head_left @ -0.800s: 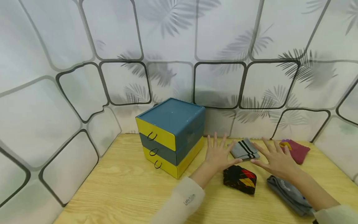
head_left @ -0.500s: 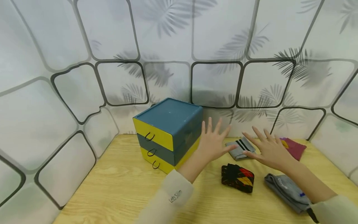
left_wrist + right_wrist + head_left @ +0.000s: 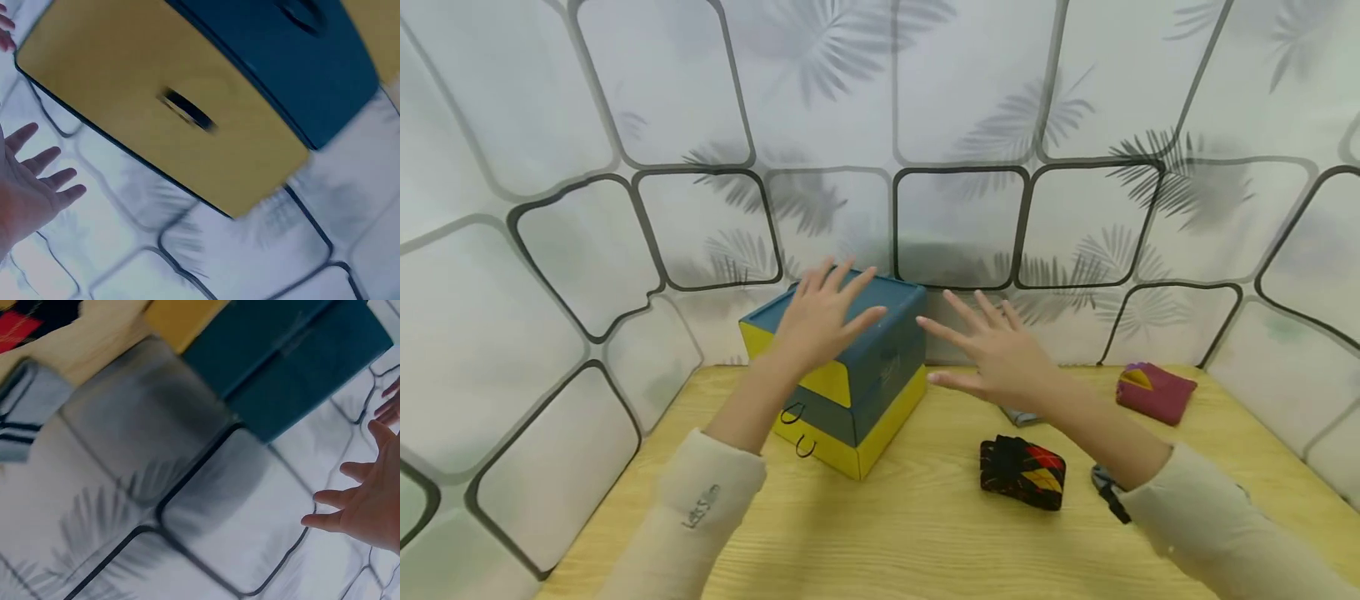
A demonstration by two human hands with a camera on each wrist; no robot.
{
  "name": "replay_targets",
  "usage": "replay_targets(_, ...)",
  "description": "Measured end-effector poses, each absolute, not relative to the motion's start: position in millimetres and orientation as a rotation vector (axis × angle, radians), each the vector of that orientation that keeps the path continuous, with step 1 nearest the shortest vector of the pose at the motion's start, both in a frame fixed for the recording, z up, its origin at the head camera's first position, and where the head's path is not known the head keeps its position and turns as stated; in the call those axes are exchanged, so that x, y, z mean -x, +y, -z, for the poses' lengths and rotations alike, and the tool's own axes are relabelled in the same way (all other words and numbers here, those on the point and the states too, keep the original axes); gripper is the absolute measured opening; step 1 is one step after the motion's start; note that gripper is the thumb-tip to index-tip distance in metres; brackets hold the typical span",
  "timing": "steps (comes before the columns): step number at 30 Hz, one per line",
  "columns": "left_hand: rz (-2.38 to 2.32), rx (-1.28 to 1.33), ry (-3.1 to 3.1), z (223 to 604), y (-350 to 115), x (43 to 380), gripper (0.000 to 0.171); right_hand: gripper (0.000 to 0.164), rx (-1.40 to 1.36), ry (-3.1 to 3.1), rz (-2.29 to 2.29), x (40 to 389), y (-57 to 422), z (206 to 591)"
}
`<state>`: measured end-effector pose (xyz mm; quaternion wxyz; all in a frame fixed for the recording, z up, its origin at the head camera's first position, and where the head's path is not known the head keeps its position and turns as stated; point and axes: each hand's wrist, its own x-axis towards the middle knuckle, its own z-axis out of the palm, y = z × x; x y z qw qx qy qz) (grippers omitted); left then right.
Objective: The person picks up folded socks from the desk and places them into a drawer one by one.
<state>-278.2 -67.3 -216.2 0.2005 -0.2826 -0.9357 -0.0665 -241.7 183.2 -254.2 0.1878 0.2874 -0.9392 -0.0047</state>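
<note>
A blue and yellow drawer box (image 3: pixel 887 367) with small dark loop pulls stands on the wooden table in the head view. My left hand (image 3: pixel 820 321) is raised in front of its top, fingers spread, holding nothing. To the right of the box, my right hand (image 3: pixel 1000 350) hovers with fingers spread and pointing toward it, also holding nothing. The left wrist view shows the yellow drawer front (image 3: pixel 125 69) with its loop pull (image 3: pixel 187 111), the left hand's fingers off to one side. In the right wrist view the box's blue side (image 3: pixel 269 362) lies beyond the right hand's fingertips.
Folded socks lie on the table (image 3: pixel 880 542): a black, red and yellow argyle pair (image 3: pixel 1022 472), a maroon one (image 3: pixel 1157 393), and a grey striped one (image 3: pixel 1021 417) mostly behind the right arm. Another grey folded sock (image 3: pixel 1105 483) is largely covered by the right sleeve. Patterned curtain walls (image 3: pixel 962 225) enclose the table.
Both hands have moved left, the left one from beside the box to in front of its top, the right one from over the socks toward the box's side. The head view has turned slightly right.
</note>
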Motion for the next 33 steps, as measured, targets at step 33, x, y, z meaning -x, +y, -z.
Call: replay_targets(33,0.903,0.486,-2.634,279,-162,299,0.050,0.041,-0.966,-2.151,-0.240,259,80,299)
